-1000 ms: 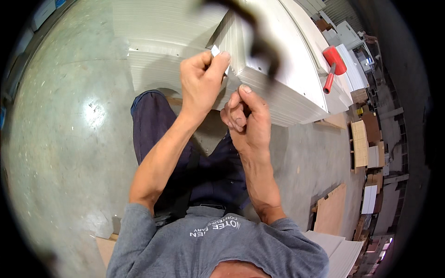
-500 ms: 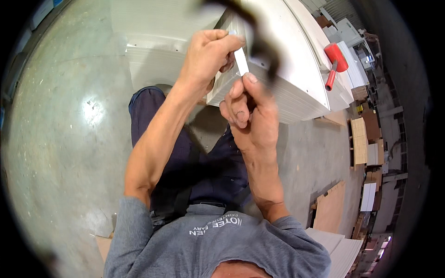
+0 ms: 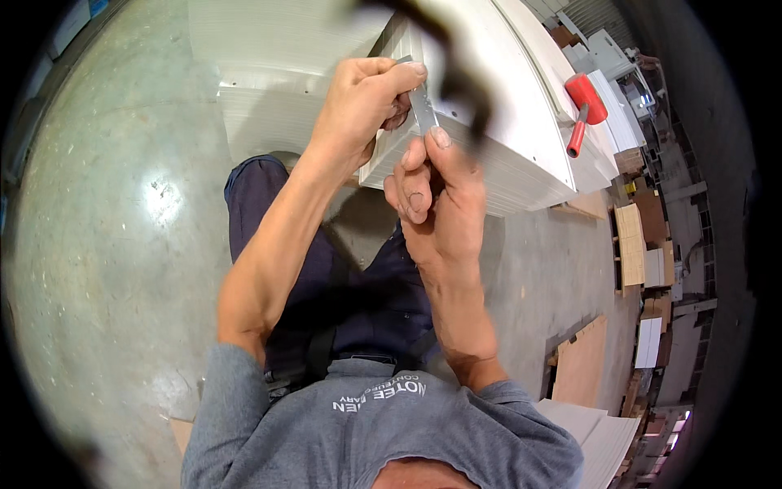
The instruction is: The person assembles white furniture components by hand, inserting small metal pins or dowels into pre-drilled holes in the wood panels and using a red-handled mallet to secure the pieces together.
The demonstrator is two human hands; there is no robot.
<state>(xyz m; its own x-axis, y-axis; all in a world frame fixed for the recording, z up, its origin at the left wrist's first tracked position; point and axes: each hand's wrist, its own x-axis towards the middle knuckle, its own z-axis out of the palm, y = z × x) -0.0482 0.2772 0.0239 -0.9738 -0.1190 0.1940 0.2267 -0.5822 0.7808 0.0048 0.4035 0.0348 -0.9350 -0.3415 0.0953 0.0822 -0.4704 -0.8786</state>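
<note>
Between my two hands is a short, flat, shiny grey metal strip [image 3: 423, 110]; its exact kind I cannot make out. My left hand [image 3: 364, 102] pinches the far end between thumb and fingers, and a bit of grey shows past the thumb. At the near end, my right hand [image 3: 436, 183] grips it between thumb and forefinger, the other fingers curled. Both hands are over the near corner of a stack of white panels [image 3: 505, 167]. A red mallet [image 3: 587, 98] lies on the panels to the right, its handle toward me.
Another pale panel stack [image 3: 273, 110] stands at the left. A dark blurred thing [image 3: 464, 73] hangs close before the camera at the top. Brown boards [image 3: 578, 363] and white sheets [image 3: 590, 436] lie at lower right. Pallets and boxes [image 3: 631, 244] line the right side.
The strip has tilted slightly, its face turning from bright white to grey. Both hands keep their pinch and have hardly moved.
</note>
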